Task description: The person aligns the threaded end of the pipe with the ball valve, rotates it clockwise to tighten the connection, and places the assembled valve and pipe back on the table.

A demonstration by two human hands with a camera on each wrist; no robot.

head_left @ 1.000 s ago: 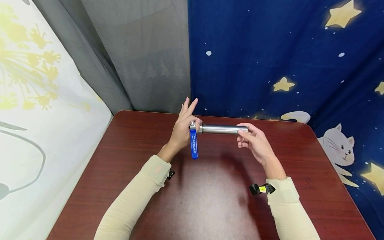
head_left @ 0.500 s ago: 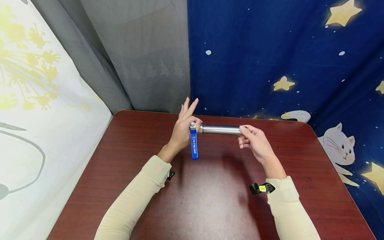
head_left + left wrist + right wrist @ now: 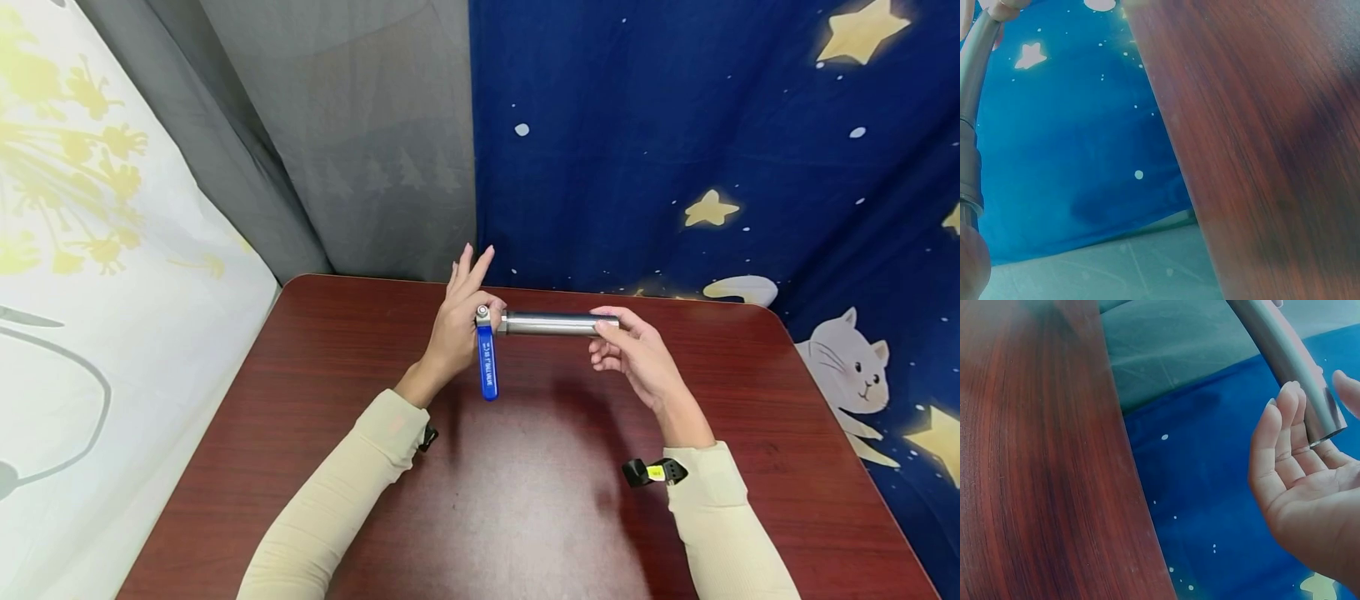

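Level over the table, a steel ball valve (image 3: 482,312) with a long blue lever handle (image 3: 487,362) is joined to a shiny steel pipe (image 3: 555,323). My left hand (image 3: 453,329) grips the valve body between thumb and index finger, the other fingers stretched upward. Part of the valve is hidden by that hand. At the pipe's free end is my right hand (image 3: 637,350), its thumb on the near side and its fingers curled around the far side. The right wrist view shows the pipe's open end (image 3: 1329,434) within those fingers, the thumb tip close beside it.
Below the hands lies a dark red wooden table (image 3: 300,375). Grey curtain (image 3: 360,125) and a blue star-print curtain (image 3: 637,125) hang behind its far edge; a white patterned cloth (image 3: 112,333) is at the left.
My right thumb and fingers have shifted on the pipe's end: the thumb has moved down, uncovering the tip that it covered half a second ago. My left hand holds the valve almost unmoved.
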